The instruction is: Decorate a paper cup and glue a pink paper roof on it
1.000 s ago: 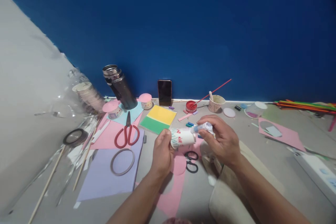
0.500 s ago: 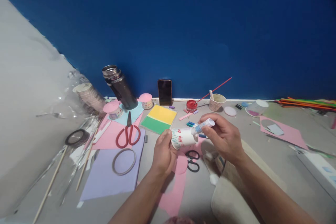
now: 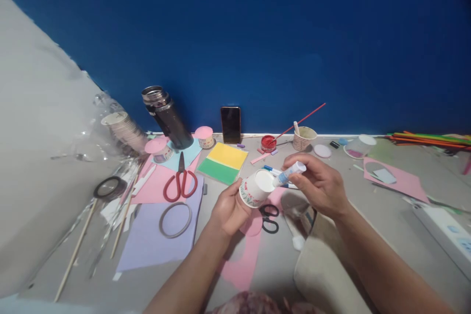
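Observation:
My left hand [image 3: 233,208] is wrapped round a white paper cup [image 3: 252,191] with red and green drawn marks on its side. The cup is tilted, its round white end turned up and to the right. Between the thumb and fingers of my right hand [image 3: 320,184] is a white glue stick [image 3: 289,174] with a bluish label. Its lower tip meets or nearly meets the edge of the cup's white end; actual contact is hard to make out. Below the cup lie black-handled scissors [image 3: 270,218] and pink paper pieces [image 3: 243,267]. Markers [image 3: 271,170] lie partly hidden behind the glue stick.
Red-handled scissors [image 3: 180,184] and a grey tape ring [image 3: 175,220] lie on coloured sheets at left. A dark flask [image 3: 171,120], a phone [image 3: 231,125], a red paint pot [image 3: 268,144] and a patterned cup [image 3: 304,139] stand along the blue wall. A white box [image 3: 447,233] is at right.
The cup has been tipped so its round end now faces up toward me. My right hand has shifted slightly right and up with the glue stick. The view has tilted a little.

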The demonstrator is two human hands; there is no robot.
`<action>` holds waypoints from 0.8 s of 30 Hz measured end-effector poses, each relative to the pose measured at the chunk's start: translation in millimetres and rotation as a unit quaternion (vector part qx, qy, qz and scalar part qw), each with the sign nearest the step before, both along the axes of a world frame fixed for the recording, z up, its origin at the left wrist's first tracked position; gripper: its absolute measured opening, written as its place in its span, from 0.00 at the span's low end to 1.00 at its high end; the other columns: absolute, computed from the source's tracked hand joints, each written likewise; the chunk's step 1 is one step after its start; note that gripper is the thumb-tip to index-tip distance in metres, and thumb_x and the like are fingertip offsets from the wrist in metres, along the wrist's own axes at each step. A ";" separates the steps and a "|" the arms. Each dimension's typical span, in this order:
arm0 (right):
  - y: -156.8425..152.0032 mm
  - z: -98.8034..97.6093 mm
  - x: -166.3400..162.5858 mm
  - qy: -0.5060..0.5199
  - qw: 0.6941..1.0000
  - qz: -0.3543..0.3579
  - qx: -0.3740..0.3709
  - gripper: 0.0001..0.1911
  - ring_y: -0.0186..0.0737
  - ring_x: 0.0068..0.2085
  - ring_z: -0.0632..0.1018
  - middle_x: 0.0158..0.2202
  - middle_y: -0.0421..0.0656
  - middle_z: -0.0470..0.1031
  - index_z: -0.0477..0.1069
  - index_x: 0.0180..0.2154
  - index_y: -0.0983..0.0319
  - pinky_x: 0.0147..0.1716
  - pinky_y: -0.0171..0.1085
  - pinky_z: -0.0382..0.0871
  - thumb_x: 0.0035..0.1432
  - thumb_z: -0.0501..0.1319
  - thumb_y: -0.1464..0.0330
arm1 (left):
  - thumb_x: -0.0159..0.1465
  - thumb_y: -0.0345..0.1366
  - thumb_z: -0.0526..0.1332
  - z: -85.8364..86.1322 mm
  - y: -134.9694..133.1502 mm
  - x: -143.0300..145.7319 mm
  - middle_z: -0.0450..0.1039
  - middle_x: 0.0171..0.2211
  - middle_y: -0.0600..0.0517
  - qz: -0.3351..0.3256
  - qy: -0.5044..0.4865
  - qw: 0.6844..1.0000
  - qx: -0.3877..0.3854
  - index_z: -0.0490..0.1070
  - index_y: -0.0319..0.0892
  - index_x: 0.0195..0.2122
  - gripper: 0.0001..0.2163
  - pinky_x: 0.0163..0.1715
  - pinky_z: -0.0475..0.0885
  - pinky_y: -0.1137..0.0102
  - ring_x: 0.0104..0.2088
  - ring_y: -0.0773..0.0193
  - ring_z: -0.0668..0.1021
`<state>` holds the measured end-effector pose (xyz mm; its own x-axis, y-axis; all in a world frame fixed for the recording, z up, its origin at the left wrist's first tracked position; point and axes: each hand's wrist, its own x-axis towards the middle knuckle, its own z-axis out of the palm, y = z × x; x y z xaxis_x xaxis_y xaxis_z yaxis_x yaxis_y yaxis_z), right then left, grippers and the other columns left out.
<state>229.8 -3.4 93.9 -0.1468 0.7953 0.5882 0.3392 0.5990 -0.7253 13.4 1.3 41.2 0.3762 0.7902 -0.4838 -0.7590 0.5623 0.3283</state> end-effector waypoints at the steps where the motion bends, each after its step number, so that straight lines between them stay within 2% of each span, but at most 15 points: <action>1: 0.8 0.2 1.4 0.005 1.000 -0.003 -0.002 0.04 0.40 0.37 0.81 0.38 0.42 0.83 0.77 0.42 0.58 0.36 0.36 0.75 0.66 0.64 0.67 | 0.75 0.31 0.51 -0.3 -0.9 0.5 0.86 0.42 0.42 -0.014 -0.004 1.000 0.006 0.73 0.33 0.60 0.18 0.50 0.79 0.59 0.41 0.55 0.87; 6: 3.4 -5.4 5.1 0.061 0.998 -0.014 -0.025 0.07 0.40 0.35 0.80 0.40 0.44 0.82 0.77 0.43 0.58 0.33 0.36 0.76 0.67 0.65 0.63 | 0.76 0.32 0.52 0.2 -6.6 4.9 0.86 0.41 0.43 -0.040 -0.012 0.999 0.006 0.76 0.32 0.56 0.16 0.45 0.80 0.64 0.39 0.58 0.87; 11: 1.7 -8.6 5.3 0.071 0.997 -0.006 -0.021 0.05 0.39 0.36 0.80 0.40 0.43 0.82 0.77 0.44 0.57 0.33 0.35 0.75 0.68 0.65 0.65 | 0.77 0.34 0.51 1.1 -6.2 3.2 0.87 0.41 0.42 -0.039 -0.008 0.999 0.013 0.75 0.31 0.56 0.17 0.45 0.80 0.64 0.40 0.57 0.87; 15: -0.6 -2.5 4.7 0.041 0.999 0.010 0.010 0.04 0.39 0.38 0.81 0.40 0.42 0.81 0.77 0.44 0.57 0.35 0.35 0.75 0.67 0.64 0.68 | 0.78 0.33 0.49 2.3 -1.6 -1.3 0.87 0.40 0.42 -0.017 -0.013 1.000 0.009 0.71 0.29 0.62 0.19 0.44 0.80 0.64 0.37 0.58 0.87; 19: -3.8 2.2 1.7 -0.006 0.999 0.046 0.022 0.04 0.40 0.39 0.81 0.39 0.42 0.81 0.76 0.43 0.58 0.38 0.36 0.75 0.67 0.63 0.70 | 0.78 0.33 0.48 6.2 0.6 -2.0 0.87 0.37 0.45 0.022 -0.013 1.000 0.001 0.70 0.31 0.63 0.19 0.42 0.80 0.67 0.34 0.60 0.86; 22: -6.9 -0.2 -3.7 -0.014 0.998 0.053 0.026 0.04 0.41 0.40 0.81 0.40 0.42 0.81 0.76 0.44 0.57 0.41 0.37 0.75 0.68 0.64 0.70 | 0.76 0.31 0.52 7.2 -1.1 0.9 0.87 0.38 0.44 0.040 0.011 0.999 0.028 0.74 0.32 0.59 0.17 0.47 0.80 0.63 0.37 0.57 0.87; 24: -8.5 -2.8 -7.9 -0.007 0.998 0.058 0.039 0.05 0.42 0.42 0.82 0.41 0.42 0.81 0.76 0.45 0.57 0.42 0.38 0.75 0.68 0.64 0.69 | 0.74 0.29 0.54 6.0 -3.3 3.5 0.86 0.39 0.43 0.053 0.034 0.997 0.045 0.77 0.32 0.53 0.14 0.48 0.79 0.61 0.38 0.55 0.86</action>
